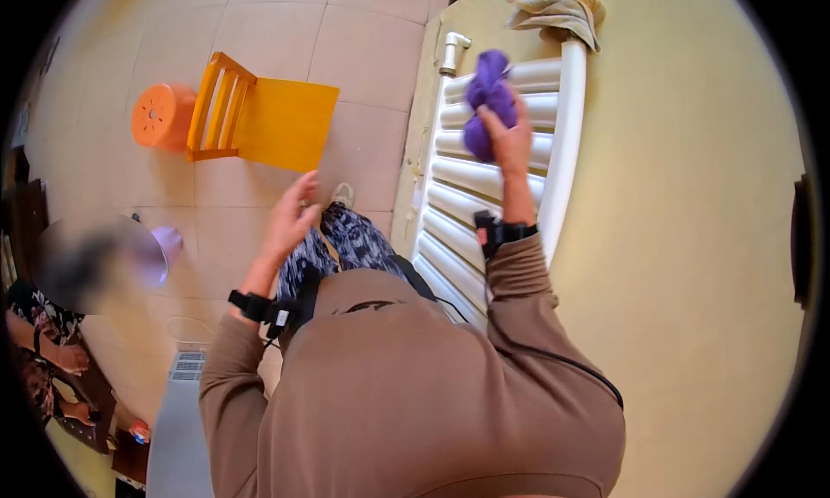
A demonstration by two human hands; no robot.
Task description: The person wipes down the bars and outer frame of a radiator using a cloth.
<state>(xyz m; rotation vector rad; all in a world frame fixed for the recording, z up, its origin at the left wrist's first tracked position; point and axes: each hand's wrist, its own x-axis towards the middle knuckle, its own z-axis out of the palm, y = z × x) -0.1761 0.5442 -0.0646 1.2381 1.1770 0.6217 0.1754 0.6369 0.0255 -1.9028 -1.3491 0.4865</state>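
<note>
My right hand (508, 135) is closed around a bunched purple cloth (492, 96), held over the upper bars of a white radiator (493, 174). The cloth is squeezed into a lumpy, twisted bundle. My left hand (294, 217) hangs in front of my body, fingers loosely stretched and nothing in them. It is nearest to the front edge of a yellow wooden chair (290, 122). A beige cloth (558, 12) drapes over the far end of the radiator.
An orange stool (164, 116) stands behind the chair's backrest. At the left, another person (43, 342) sits or stands near a lilac container (164, 252). A grey appliance or cabinet (177, 429) is beside my left arm. The wall (683, 195) runs along my right.
</note>
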